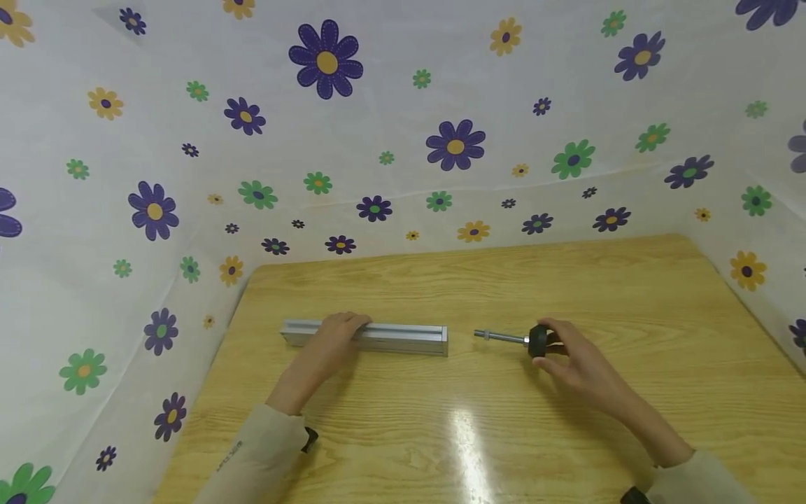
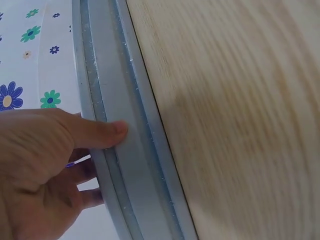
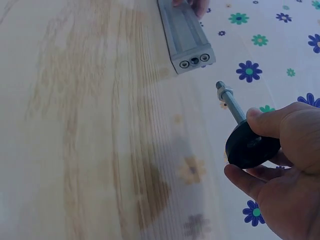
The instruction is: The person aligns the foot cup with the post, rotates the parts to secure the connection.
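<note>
A silver aluminium profile lies lengthwise across the table's left half. My left hand grips it near its middle, with the thumb on the grooved face in the left wrist view. In the right wrist view, the profile's end plate shows a centre hole between two screws. My right hand holds a levelling foot by its round black base, pinched between thumb and fingers. Its threaded rod points left toward the profile's end, a short gap apart. A nut sits near the rod's tip.
The wood-grain table carries a bright light reflection at its front. White cloth printed with purple, green and yellow flowers rises behind the table and along both sides. Dark wrist straps show at the beige sleeves.
</note>
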The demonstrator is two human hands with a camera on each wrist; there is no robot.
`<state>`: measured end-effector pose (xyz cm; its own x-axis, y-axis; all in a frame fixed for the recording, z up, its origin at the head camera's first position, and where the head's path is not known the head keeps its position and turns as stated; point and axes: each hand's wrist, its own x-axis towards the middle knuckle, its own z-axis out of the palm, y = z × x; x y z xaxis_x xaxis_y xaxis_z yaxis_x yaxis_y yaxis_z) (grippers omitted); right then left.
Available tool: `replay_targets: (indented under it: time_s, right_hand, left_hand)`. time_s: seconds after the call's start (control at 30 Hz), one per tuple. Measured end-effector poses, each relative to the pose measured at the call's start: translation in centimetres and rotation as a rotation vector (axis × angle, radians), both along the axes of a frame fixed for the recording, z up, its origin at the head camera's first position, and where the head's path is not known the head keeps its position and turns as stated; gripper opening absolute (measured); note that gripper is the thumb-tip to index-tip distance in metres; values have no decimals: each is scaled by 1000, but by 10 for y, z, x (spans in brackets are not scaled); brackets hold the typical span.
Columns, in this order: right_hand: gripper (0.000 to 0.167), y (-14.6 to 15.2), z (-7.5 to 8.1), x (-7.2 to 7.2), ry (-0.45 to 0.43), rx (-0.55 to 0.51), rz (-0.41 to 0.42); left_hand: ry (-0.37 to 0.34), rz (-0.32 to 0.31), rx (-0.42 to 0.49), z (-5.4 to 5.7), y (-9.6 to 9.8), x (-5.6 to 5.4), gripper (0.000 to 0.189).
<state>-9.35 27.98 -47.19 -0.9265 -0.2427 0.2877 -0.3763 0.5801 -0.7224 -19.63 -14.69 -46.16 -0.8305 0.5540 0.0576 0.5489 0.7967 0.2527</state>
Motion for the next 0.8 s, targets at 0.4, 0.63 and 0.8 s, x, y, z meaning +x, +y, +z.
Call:
replay_targets:
  time_s: [0.4,0.63,0.8]
  right_hand:
    - [58,-19,-6,-4,-33,-30,46]
    - [58,-26,-7,-6,-84,-27,46]
    - [58,-29,-8,-6,-91,-24,48]
  left_hand:
    - [-45,-42,-3,5,1,-7,41]
    - [-66,-27,-10,3,2,-9,40]
    - [-73,-17,-8,4,2,-8,41]
